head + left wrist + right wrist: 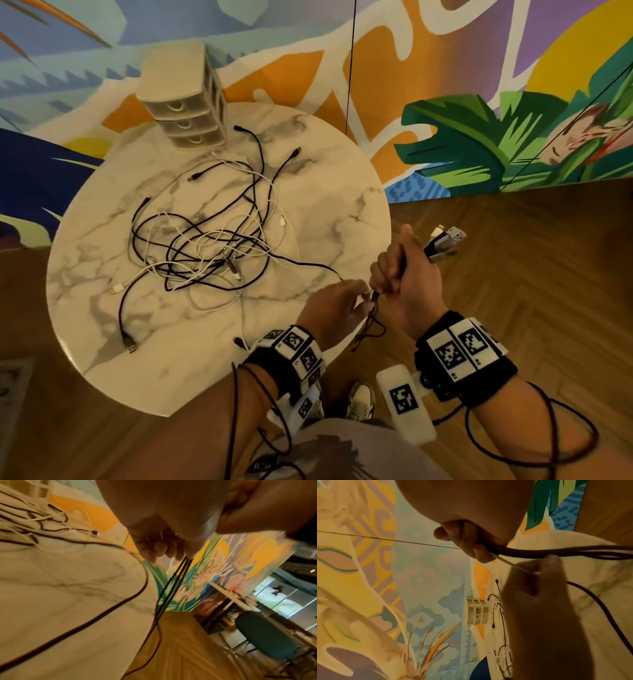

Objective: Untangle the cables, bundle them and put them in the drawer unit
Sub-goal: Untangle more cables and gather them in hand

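- A round marble-patterned table is seen before a painted mural wall.
- Tangled black and white cables are spread mid-table, below the cream three-drawer unit.
- Several plug ends are clenched in the right hand; a strand just beside it is pinched by the left hand.

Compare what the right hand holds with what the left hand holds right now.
The right hand is fisted round several cable ends, plugs sticking out above the thumb, off the table edge; the left hand only pinches cable strands with its fingertips, just below. The right hand is raised, the left lower. Both hold cables running back to the tangle.
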A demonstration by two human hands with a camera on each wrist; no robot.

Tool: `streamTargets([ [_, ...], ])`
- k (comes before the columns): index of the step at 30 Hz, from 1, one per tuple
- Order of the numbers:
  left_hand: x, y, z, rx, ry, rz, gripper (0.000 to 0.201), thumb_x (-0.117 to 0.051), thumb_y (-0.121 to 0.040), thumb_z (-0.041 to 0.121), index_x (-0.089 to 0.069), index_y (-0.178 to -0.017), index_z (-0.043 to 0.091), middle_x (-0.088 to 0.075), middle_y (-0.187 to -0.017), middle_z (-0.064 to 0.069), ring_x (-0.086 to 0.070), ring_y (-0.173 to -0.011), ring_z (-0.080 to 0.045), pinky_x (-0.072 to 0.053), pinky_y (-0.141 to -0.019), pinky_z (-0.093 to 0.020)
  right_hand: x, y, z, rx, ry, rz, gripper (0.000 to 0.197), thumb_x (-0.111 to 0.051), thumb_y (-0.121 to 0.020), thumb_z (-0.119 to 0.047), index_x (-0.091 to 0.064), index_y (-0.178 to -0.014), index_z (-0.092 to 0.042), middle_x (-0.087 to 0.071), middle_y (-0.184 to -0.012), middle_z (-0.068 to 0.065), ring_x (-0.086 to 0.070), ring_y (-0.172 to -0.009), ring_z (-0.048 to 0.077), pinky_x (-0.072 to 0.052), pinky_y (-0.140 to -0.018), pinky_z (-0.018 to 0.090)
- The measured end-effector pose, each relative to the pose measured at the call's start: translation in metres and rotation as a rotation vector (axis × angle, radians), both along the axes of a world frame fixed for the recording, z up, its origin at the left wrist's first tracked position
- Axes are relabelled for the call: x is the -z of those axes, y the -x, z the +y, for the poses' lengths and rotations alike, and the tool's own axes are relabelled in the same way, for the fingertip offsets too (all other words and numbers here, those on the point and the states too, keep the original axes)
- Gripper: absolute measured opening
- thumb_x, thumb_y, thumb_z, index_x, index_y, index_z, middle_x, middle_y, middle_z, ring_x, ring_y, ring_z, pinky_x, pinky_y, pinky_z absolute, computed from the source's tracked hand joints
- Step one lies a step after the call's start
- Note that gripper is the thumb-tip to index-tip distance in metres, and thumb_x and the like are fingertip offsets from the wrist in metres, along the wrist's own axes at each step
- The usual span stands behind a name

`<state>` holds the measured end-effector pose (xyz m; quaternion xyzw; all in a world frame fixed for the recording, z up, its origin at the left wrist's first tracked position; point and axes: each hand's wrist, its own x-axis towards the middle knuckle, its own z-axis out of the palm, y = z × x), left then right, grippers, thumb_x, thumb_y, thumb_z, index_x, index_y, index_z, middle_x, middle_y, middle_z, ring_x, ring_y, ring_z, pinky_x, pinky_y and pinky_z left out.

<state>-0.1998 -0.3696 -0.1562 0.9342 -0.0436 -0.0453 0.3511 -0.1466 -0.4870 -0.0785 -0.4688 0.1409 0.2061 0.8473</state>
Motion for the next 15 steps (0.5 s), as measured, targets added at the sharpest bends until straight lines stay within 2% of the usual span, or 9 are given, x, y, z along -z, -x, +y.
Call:
streamTargets([
  [2,0.018,-0.001,0.013,0.003,-0.050,0.112,0.012,-0.053,-0.092,0.028,-0.060,-0.093,0.017,-0.063,-0.086,-0.002,-0.059,-0.080,-0.023,-0.044,-0.065,-0.031,0.001,-0.004,-0.002,0.011,-0.003,-0.002,0.063,-0.035,-0.101,-0.037,-0.026,-0.046,-0.008,-0.020,-0.037,0.001,-0.016,-0.037,0.013,-0.015,-0.043,0.028],
  [5,0.039,-0.001,0.055,-0.123,-0.082,0.291,0.016,-0.051,-0.094,0.029,-0.062,-0.096,0.018,-0.066,-0.095,-0.007,-0.060,-0.091,-0.026,-0.039,-0.070,-0.028,0.003,-0.013,-0.012,0.061,0.004,-0.014,0.064,-0.036,-0.101,-0.040,-0.029,-0.043,-0.013,-0.021,-0.038,0.000,-0.014,-0.040,0.014,-0.012,-0.046,0.030],
  [8,0.044,-0.006,0.102,-0.274,-0.128,0.310,0.021,-0.050,-0.095,0.025,-0.064,-0.103,0.011,-0.066,-0.103,-0.013,-0.060,-0.097,-0.031,-0.040,-0.075,-0.031,-0.002,-0.022,-0.023,0.163,0.051,-0.058,0.061,-0.037,-0.100,-0.042,-0.028,-0.047,-0.014,-0.022,-0.040,0.000,-0.016,-0.042,0.015,-0.015,-0.048,0.031],
  [11,0.037,-0.013,0.128,-0.411,-0.135,0.296,0.021,-0.048,-0.096,0.022,-0.064,-0.102,0.011,-0.067,-0.106,-0.013,-0.060,-0.097,-0.029,-0.035,-0.071,-0.027,-0.008,-0.025,-0.032,0.262,0.185,-0.175,0.059,-0.038,-0.100,-0.040,-0.029,-0.048,-0.014,-0.026,-0.039,-0.002,-0.022,-0.041,0.016,-0.020,-0.046,0.028],
  [13,0.026,-0.017,0.125,-0.409,-0.153,0.262,0.025,-0.046,-0.097,0.029,-0.064,-0.103,0.013,-0.066,-0.106,-0.012,-0.060,-0.098,-0.030,-0.037,-0.072,-0.029,-0.009,-0.020,-0.030,0.163,0.429,-0.283,0.058,-0.039,-0.100,-0.040,-0.037,-0.046,-0.019,-0.034,-0.040,-0.005,-0.029,-0.040,0.014,-0.027,-0.047,0.027],
  [15,0.010,-0.017,0.110,-0.390,-0.195,0.177,0.030,-0.043,-0.098,0.032,-0.063,-0.107,0.012,-0.066,-0.105,-0.012,-0.059,-0.097,-0.031,-0.039,-0.074,-0.032,0.001,-0.007,-0.016,-0.113,0.637,-0.329,0.059,-0.039,-0.100,-0.038,-0.048,-0.045,-0.018,-0.046,-0.043,-0.002,-0.037,-0.042,0.012,-0.034,-0.051,0.031],
])
